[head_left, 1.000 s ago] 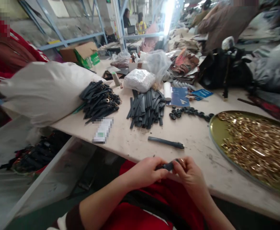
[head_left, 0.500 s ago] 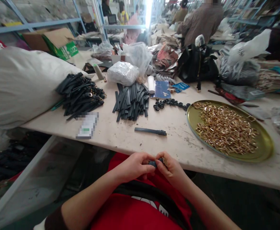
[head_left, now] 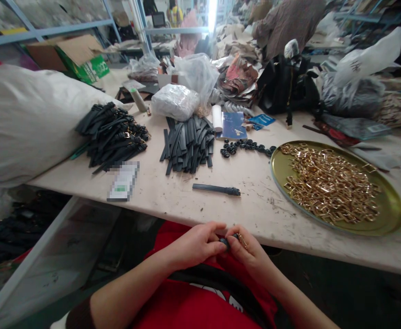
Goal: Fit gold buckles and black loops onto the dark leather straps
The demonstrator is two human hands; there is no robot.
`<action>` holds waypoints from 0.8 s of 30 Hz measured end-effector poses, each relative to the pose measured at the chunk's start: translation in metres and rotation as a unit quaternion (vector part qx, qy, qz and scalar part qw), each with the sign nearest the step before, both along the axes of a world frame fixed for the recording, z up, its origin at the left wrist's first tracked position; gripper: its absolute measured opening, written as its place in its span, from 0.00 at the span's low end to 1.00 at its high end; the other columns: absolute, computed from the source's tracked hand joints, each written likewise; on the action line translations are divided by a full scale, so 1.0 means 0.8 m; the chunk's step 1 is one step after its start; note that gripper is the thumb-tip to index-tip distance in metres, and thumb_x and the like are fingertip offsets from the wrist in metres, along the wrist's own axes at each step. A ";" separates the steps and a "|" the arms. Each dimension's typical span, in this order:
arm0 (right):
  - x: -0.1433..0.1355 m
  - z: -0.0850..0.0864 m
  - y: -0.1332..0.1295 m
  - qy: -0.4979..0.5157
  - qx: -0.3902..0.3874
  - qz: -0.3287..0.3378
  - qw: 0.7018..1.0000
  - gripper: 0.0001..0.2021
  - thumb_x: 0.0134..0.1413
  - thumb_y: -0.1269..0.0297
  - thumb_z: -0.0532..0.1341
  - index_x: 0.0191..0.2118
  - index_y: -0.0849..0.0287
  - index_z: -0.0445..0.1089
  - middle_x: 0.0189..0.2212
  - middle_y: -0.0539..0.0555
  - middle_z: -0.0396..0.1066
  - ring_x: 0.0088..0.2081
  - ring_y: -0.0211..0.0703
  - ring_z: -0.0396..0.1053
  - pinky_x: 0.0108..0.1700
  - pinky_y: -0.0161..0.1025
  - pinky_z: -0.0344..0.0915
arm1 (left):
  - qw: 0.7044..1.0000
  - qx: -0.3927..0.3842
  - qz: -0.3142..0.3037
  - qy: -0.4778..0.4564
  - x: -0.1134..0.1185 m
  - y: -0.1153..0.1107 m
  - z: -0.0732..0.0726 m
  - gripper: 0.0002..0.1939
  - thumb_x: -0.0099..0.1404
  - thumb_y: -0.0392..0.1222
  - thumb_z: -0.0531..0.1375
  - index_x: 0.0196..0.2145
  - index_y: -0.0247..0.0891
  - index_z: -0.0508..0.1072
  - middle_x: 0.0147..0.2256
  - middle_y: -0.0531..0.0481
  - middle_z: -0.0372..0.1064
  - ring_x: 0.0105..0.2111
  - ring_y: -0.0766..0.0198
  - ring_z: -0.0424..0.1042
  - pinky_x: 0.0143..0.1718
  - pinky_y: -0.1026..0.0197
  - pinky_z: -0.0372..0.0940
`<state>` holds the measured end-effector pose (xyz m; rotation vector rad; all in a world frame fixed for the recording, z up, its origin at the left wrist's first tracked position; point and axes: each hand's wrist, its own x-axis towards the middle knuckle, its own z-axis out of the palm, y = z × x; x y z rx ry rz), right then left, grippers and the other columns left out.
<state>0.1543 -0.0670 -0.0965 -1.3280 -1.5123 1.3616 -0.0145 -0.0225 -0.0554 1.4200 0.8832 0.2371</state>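
Close together over my lap, at the table's front edge, both hands grip one short dark strap (head_left: 224,242). My left hand (head_left: 202,244) pinches its left part between thumb and fingers. Closed on the buckle end is my right hand (head_left: 246,249), with a gold buckle (head_left: 243,240) showing between its fingers. Most of the strap is hidden by my fingers. Beyond my hands a single buckled strap (head_left: 216,189) lies flat on the table. Farther back is a pile of plain dark straps (head_left: 188,145), with small black loops (head_left: 244,147) to its right.
A gold tray (head_left: 279,170) heaped with gold buckles (head_left: 334,187) stands at the right. At the left are a pile of buckled straps (head_left: 109,135), a phone-like, blurred-out object (head_left: 123,182) and a big white sack (head_left: 32,123). Plastic bags and a black handbag (head_left: 286,87) line the back.
My hands have lowered slightly and shifted a little right, with the fingers repositioned on the strap. The gold buckle shows more plainly in my right hand. The camera view has shifted slightly.
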 end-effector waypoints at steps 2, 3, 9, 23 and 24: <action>0.000 -0.001 0.000 0.000 0.014 -0.031 0.999 0.11 0.59 0.56 0.48 0.35 0.57 0.59 0.27 0.49 0.64 0.29 0.38 0.62 0.32 0.35 0.60 | 1.000 0.011 -0.009 0.021 -0.001 0.005 0.000 0.19 0.59 0.43 0.52 0.46 0.33 0.65 0.26 0.50 0.70 0.23 0.67 0.67 0.22 0.68 0.60; 0.001 -0.001 0.001 -0.014 0.031 -0.042 0.999 0.11 0.59 0.56 0.48 0.36 0.57 0.60 0.28 0.50 0.65 0.30 0.39 0.63 0.33 0.35 0.61 | 0.999 0.017 -0.021 0.040 -0.001 0.007 0.000 0.15 0.59 0.44 0.51 0.40 0.33 0.68 0.26 0.50 0.70 0.23 0.67 0.67 0.22 0.68 0.60; 0.003 -0.008 0.009 -0.023 0.075 -0.009 0.997 0.12 0.59 0.57 0.47 0.42 0.57 0.61 0.30 0.52 0.67 0.32 0.40 0.66 0.34 0.36 0.62 | 0.988 0.071 -0.089 0.107 0.011 0.018 0.007 0.17 0.63 0.43 0.45 0.23 0.33 0.67 0.21 0.52 0.66 0.19 0.70 0.64 0.22 0.69 0.57; 0.015 -0.012 0.063 -0.166 0.181 -0.089 0.965 0.14 0.61 0.60 0.42 0.42 0.58 0.62 0.30 0.53 0.69 0.30 0.40 0.68 0.32 0.37 0.64 | 0.880 0.377 -0.099 0.273 0.027 0.063 -0.006 0.18 0.65 0.46 0.45 0.31 0.37 0.71 0.29 0.46 0.71 0.28 0.59 0.68 0.27 0.62 0.55; 0.017 -0.015 0.073 -0.203 0.198 -0.100 0.954 0.14 0.61 0.60 0.42 0.41 0.58 0.62 0.29 0.54 0.70 0.30 0.42 0.68 0.32 0.38 0.64 | 0.870 0.397 -0.082 0.280 0.031 0.070 -0.011 0.17 0.65 0.46 0.46 0.30 0.37 0.71 0.29 0.46 0.70 0.29 0.58 0.68 0.28 0.61 0.56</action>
